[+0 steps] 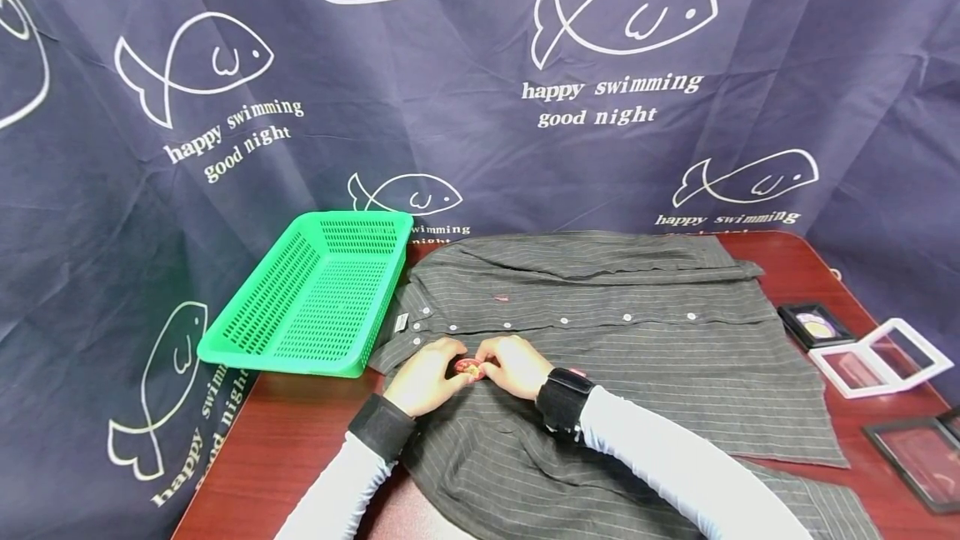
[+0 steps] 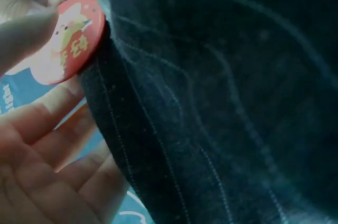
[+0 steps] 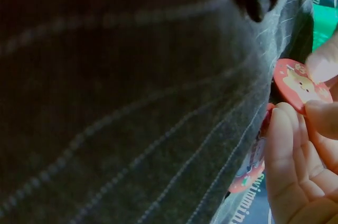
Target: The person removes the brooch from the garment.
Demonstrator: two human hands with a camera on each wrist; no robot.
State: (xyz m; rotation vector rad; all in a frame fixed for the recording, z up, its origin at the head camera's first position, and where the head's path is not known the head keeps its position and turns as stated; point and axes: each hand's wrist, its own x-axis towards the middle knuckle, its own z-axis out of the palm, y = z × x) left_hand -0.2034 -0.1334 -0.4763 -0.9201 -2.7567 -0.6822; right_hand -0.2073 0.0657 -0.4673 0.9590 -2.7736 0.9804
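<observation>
A round red badge (image 1: 470, 368) with a cartoon animal lies against a dark grey striped shirt (image 1: 660, 365) spread over the table. My left hand (image 1: 427, 377) pinches the badge from the left, its thumb (image 2: 24, 42) over the printed face and its other fingers beneath. From the right, my right hand (image 1: 513, 365) pinches the same badge; in the right wrist view both thumbs meet its face (image 3: 298, 84). The badge's back is hidden, so I cannot tell whether it is fastened. Another red badge (image 3: 248, 179) shows partly below the fabric edge in that view.
A green plastic basket (image 1: 300, 365) stands at the left beside the shirt's collar. On the right of the red-brown table (image 1: 292, 440) are a black case (image 1: 816, 326) with a round item, an opened white frame case (image 1: 877, 361) and another black case (image 1: 918, 461).
</observation>
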